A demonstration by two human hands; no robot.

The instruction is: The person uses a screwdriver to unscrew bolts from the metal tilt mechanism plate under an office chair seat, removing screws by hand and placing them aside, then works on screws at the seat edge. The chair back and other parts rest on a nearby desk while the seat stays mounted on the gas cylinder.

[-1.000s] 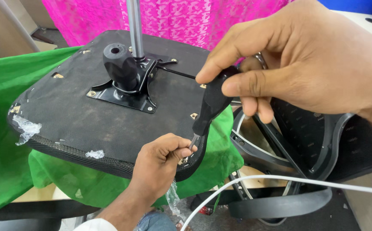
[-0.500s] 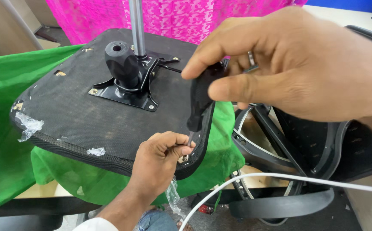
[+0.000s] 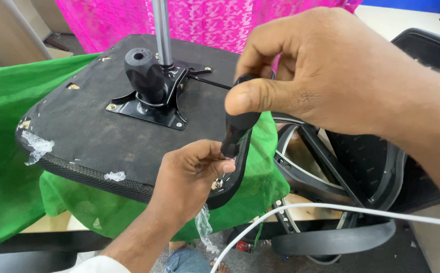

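Screwdriver [image 3: 237, 126] upright at frame centre, black handle clenched in right hand [image 3: 326, 76], tip down at near corner of upturned black seat base [image 3: 88, 126]. Left hand [image 3: 189, 177] pinched closed on small screws [image 3: 219, 183] at that corner, over green cloth [image 3: 7, 151].

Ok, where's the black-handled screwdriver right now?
In the head view, the screwdriver stands right of centre, gripped by the right hand, its tip at the near edge of the upturned chair seat beside the left hand.
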